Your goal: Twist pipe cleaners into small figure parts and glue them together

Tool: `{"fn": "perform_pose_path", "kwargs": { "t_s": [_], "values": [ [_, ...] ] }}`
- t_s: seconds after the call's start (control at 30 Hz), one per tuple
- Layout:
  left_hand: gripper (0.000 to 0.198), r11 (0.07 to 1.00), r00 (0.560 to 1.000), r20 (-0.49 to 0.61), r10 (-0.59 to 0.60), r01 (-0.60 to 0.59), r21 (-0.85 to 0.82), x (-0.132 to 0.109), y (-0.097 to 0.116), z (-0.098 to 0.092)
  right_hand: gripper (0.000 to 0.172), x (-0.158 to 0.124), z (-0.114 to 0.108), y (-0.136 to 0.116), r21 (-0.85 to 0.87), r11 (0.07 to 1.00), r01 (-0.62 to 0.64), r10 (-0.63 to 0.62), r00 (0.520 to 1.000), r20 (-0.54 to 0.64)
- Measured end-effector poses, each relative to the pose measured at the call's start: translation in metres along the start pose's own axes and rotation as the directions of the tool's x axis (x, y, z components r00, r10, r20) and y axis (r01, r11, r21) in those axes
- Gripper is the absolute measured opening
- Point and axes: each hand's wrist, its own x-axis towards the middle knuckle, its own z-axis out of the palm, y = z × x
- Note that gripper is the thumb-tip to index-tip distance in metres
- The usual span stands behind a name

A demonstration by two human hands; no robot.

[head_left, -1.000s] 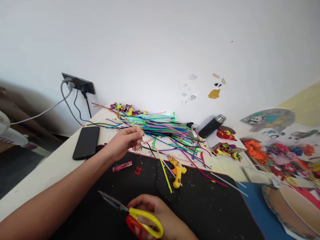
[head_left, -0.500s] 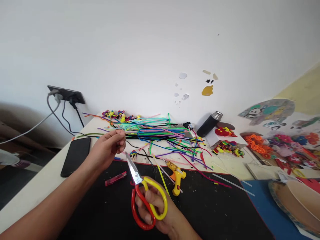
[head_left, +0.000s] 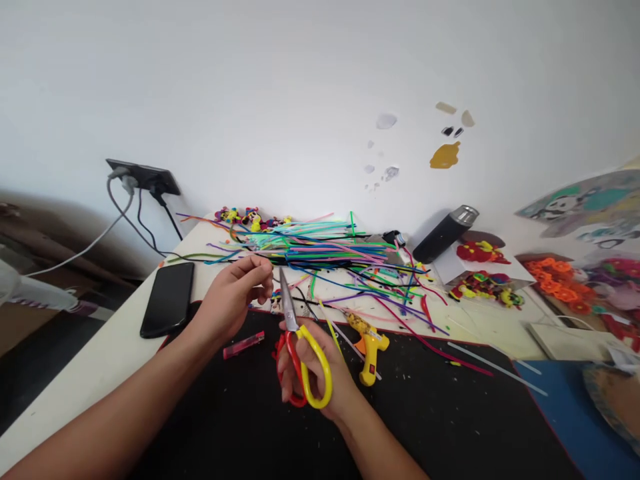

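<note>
Far left, on the wall past the table's back left corner: a black socket [head_left: 143, 177] with cables hanging down. Near the left edge of the white table [head_left: 100, 360], a black phone [head_left: 167, 299] lying flat. Just right of it, the left hand [head_left: 235, 297], raised over the back edge of the black mat [head_left: 425, 413], fingers curled in, thumb and forefinger pinched together; whatever sits in the pinch too thin to make out. Below that hand, a pink lighter [head_left: 243, 345] on the mat. Next, the scissors [head_left: 300, 343], red and yellow loops gripped in the right hand [head_left: 320, 373] over the middle of the mat, fingers closed through the loops, blades seemingly together and pointing up, tip just beside the left fingertips [head_left: 264, 280]. Behind, along the table's back edge, a loose heap of coloured straws [head_left: 330, 250]. Right of the scissors, a yellow glue gun [head_left: 370, 340] lying at the mat's back edge. Further right, a black flask [head_left: 445, 233] by the wall, then paper flowers [head_left: 483, 283] toward the right edge.
</note>
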Motion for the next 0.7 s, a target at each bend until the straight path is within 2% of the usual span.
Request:
{"fn": "perform_pose_path", "kwargs": {
  "t_s": [0.17,0.37,0.6,0.7],
  "values": [
    [0.033,0.998,1.0,0.006,-0.017,0.017,0.062,-0.005,-0.002,0.007,0.066,-0.006,-0.006,-0.004,-0.006,0.994,0.106,-0.106,0.994,0.021],
    [0.035,0.998,0.999,-0.011,-0.031,0.031,0.054,-0.01,-0.002,0.01,0.076,-0.011,-0.001,-0.006,-0.05,0.994,0.102,-0.099,0.994,0.056],
    [0.033,0.999,1.0,-0.005,-0.025,0.025,0.036,-0.013,-0.001,0.012,0.078,-0.014,0.003,-0.006,-0.041,0.994,0.101,-0.099,0.994,0.054],
    [0.033,1.0,1.0,0.01,-0.011,0.011,0.029,-0.014,-0.002,0.013,0.087,-0.013,0.002,-0.004,-0.002,0.995,0.096,-0.096,0.994,0.06]
  ]
}}
